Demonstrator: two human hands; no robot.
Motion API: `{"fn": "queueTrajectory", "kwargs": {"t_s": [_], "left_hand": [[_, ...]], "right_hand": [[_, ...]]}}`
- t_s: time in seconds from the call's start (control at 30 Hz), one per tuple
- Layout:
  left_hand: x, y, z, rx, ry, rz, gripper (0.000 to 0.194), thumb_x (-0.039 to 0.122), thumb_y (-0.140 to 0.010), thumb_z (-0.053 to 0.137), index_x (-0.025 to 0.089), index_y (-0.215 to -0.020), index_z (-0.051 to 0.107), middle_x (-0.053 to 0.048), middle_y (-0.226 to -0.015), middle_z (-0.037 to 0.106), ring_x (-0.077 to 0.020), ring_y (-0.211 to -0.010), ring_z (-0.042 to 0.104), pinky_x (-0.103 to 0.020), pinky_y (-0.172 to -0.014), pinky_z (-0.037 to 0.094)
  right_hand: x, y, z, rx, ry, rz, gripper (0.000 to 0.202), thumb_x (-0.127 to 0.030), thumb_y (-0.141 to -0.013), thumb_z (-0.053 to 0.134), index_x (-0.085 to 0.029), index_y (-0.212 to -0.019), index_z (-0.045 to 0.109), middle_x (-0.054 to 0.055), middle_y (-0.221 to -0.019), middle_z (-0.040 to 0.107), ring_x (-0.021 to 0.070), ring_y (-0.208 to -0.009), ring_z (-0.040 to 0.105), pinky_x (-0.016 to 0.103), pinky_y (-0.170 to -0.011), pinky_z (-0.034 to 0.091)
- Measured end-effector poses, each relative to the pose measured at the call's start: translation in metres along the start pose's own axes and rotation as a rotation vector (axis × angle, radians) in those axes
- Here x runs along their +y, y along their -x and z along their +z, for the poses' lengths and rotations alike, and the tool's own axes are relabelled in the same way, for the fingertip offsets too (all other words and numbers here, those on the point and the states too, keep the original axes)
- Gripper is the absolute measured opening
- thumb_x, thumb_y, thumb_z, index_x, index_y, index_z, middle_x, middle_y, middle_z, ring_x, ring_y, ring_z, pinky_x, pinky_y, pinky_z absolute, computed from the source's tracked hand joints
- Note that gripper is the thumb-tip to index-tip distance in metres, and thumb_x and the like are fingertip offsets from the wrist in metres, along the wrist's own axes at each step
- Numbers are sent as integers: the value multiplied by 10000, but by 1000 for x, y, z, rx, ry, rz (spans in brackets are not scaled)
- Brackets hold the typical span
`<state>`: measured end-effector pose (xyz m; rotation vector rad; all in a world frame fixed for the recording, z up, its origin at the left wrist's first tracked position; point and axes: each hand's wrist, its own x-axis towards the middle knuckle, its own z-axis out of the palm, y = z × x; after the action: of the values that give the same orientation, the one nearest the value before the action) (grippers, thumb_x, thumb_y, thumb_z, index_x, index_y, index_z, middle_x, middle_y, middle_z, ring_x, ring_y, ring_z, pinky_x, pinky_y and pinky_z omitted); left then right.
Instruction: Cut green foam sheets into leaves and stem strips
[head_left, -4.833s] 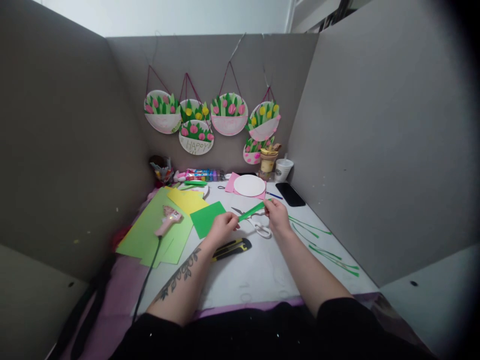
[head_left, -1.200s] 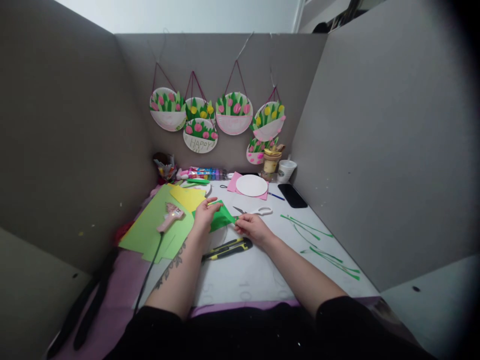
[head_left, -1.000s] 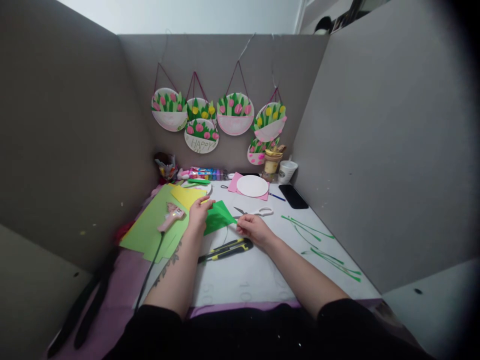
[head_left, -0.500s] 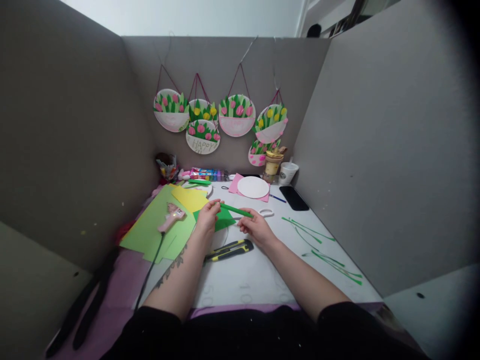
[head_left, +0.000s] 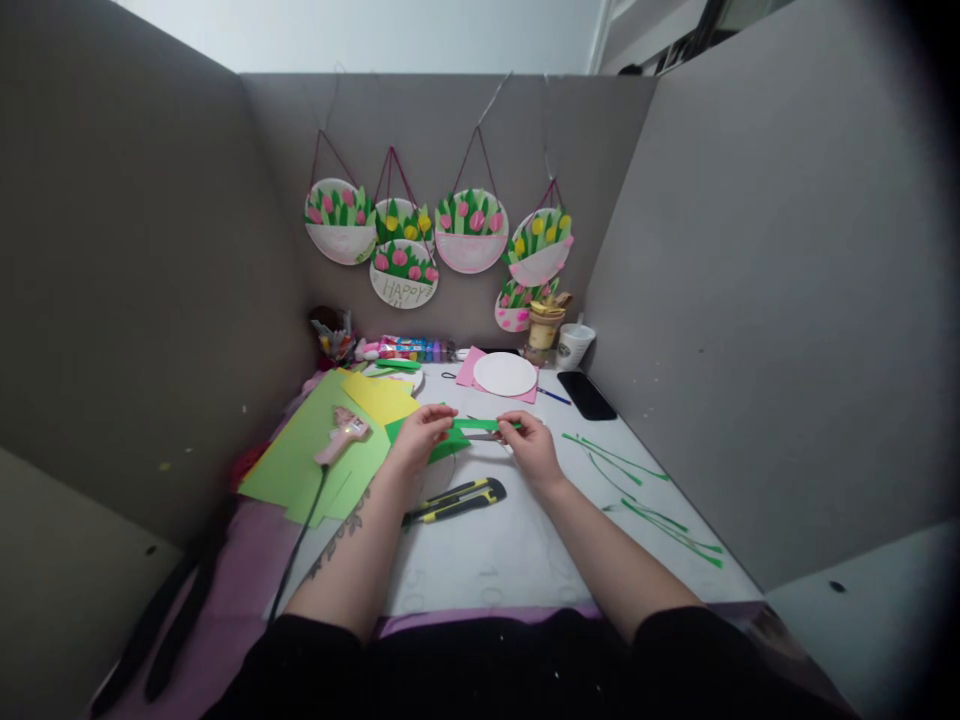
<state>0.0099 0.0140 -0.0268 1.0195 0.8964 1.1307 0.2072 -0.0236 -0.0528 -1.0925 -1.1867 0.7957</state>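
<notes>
A narrow green paper strip [head_left: 476, 425] is stretched level between my two hands above the table. My left hand [head_left: 426, 435] pinches its left end, and my right hand [head_left: 529, 445] pinches the right end. Beneath the strip lies a dark green paper sheet [head_left: 448, 447], partly covered by my left hand. Scissors [head_left: 484, 436] lie behind the strip, their handles mostly hidden by my right hand. Closer to me, two yellow-and-black utility knives [head_left: 461, 500] rest side by side on the white table.
Left of my hands, a pink glue gun [head_left: 345, 438] lies on light green sheets [head_left: 281, 470], its cord running toward me. Thin green strips [head_left: 667, 530] lie at right, near a black phone [head_left: 586, 396]. A white paper disc [head_left: 505, 374] sits at the back; decorated plates [head_left: 472, 250] hang behind.
The strip has turned from slanting down at the right to nearly level. My right hand has risen and now covers the scissors' handles.
</notes>
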Motion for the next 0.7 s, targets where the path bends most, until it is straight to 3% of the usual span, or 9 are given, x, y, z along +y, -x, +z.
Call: {"fn": "queueTrajectory", "kwargs": {"t_s": [0.1, 0.23, 0.33, 0.43, 0.57, 0.63, 0.7], "left_hand": [[1, 3, 0, -24, -110, 4, 384, 200, -527, 795, 136, -879, 654, -56, -877, 681, -92, -654, 565, -221, -593, 442], [0, 6, 2, -22, -373, 22, 324, 250, -611, 742, 122, -899, 669, -2, -663, 607, -80, -542, 501, -219, -525, 391], [-2, 7, 5, -41, -517, 30, 240, 300, -670, 688, 120, -828, 671, 11, -614, 574, -74, -509, 466, -215, -503, 364], [-3, 9, 9, -57, -538, 53, 233, 355, -685, 666, 132, -747, 635, 21, -598, 558, -77, -511, 459, -213, -510, 361], [-5, 11, 15, -74, -581, 127, 282, 413, -675, 668, 142, -691, 593, 27, -590, 546, -91, -542, 463, -216, -536, 358], [-5, 13, 17, -91, -631, 161, 290, 418, -663, 680, 142, -674, 592, 26, -585, 547, -97, -557, 463, -218, -547, 349], [-5, 14, 17, -110, -657, 178, 293, 422, -659, 687, 143, -666, 595, 24, -584, 550, -103, -568, 466, -220, -556, 347]], "right_hand": [[5, -2, -2, 45, 46, -21, 326, -454, -723, 695, -187, -905, 659, 41, -776, 699, 199, -663, 668, 334, -661, 541], [8, -6, -6, 107, 52, -44, 329, -406, -722, 700, -187, -959, 640, 26, -725, 675, 193, -649, 658, 328, -653, 532], [8, -7, -2, 143, -82, -16, 448, -420, -726, 697, -186, -1089, 580, -5, -689, 642, 173, -613, 637, 315, -625, 523], [11, -4, 9, 71, -211, 60, 577, -452, -687, 728, -187, -1163, 538, -9, -717, 634, 166, -624, 624, 287, -575, 503], [13, 6, 26, -182, -159, 132, 407, -458, -675, 743, -165, -942, 650, -4, -661, 611, 139, -573, 548, 251, -513, 438], [13, 10, 30, -211, -118, 116, 317, -451, -709, 720, -168, -840, 667, -13, -617, 591, 125, -550, 515, 247, -521, 418], [12, 12, 29, -162, -101, 107, 280, -444, -728, 705, -174, -787, 660, -22, -583, 571, 121, -538, 500, 244, -527, 406]]}}
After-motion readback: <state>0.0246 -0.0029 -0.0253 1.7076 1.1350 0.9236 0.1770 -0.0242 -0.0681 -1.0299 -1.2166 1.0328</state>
